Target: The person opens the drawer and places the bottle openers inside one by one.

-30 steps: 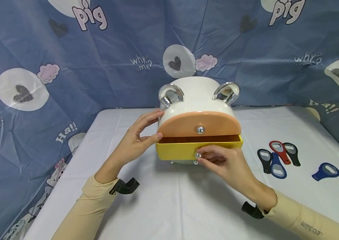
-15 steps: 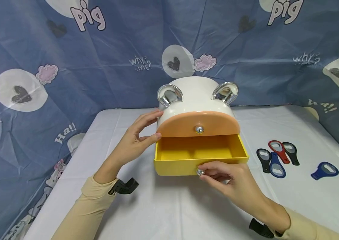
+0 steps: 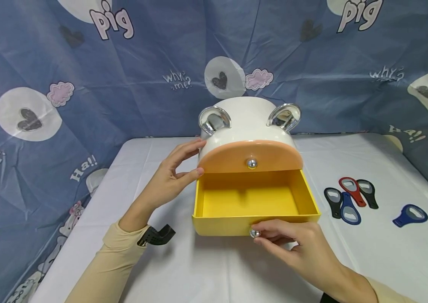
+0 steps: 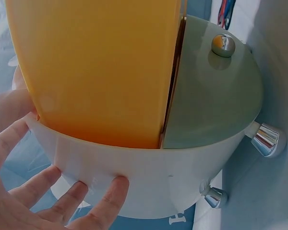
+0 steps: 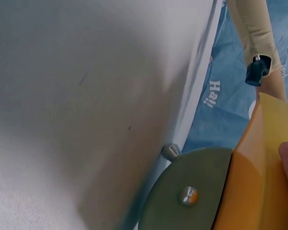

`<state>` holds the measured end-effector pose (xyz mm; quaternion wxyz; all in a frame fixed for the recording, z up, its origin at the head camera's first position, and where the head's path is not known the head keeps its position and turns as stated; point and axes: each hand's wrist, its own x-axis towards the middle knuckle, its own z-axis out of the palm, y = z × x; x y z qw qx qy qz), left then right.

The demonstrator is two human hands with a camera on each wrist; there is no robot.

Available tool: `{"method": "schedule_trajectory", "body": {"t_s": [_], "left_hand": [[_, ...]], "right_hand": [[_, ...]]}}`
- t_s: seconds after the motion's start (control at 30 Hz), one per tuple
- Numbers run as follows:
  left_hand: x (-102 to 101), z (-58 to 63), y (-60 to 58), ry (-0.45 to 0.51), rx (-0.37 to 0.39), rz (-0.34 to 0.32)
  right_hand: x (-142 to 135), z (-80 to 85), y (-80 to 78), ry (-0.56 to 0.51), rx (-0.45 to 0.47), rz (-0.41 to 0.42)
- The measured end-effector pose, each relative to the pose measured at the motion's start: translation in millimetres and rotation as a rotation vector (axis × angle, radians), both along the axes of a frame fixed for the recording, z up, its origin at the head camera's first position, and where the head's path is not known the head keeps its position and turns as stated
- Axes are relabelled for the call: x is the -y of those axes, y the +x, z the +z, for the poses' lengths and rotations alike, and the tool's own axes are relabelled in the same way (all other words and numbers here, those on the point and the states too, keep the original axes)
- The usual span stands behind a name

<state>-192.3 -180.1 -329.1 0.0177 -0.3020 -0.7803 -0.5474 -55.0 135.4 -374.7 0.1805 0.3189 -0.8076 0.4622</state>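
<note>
In the head view a white cabinet point(image 3: 253, 120) with silver ears stands on the cloth. Its yellow drawer point(image 3: 219, 226) is pulled far out, and the inside is bare. My right hand point(image 3: 304, 250) pinches the drawer's silver knob point(image 3: 254, 233) between thumb and fingers. The left hand point(image 3: 166, 181) rests on the cabinet's left side, fingers extended and thumb near the front edge. Above the yellow drawer, the orange drawer point(image 3: 229, 160) is closed. The left wrist view shows a closed green drawer point(image 4: 213, 103) on the yellow one's other side. The right wrist view shows only a fingertip of the right hand.
Several bottle openers lie right of the cabinet, among them a red one point(image 3: 358, 198) overlapping others. A blue bottle opener point(image 3: 403, 220) lies apart, farther right. White cloth point(image 3: 183, 269) covers the table, and a blue printed curtain point(image 3: 153, 50) hangs behind.
The yellow drawer has slid from slightly ajar to far out towards me. My right hand has moved with its knob, while the left hand has kept its place on the cabinet.
</note>
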Motion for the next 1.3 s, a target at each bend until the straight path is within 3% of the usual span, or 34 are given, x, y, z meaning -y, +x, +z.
{"method": "schedule_trajectory", "body": {"t_s": [0.47,1.3], "left_hand": [[1,-1.0,0.1,-0.019,-0.012,0.010],[0,-0.2,0.6,-0.025,-0.005,0.015]], "right_hand": [[-1,-4.1,13.6,-0.024,-0.050,0.046],[-2,-2.9,17.6,0.001,-0.046,0.077]]}}
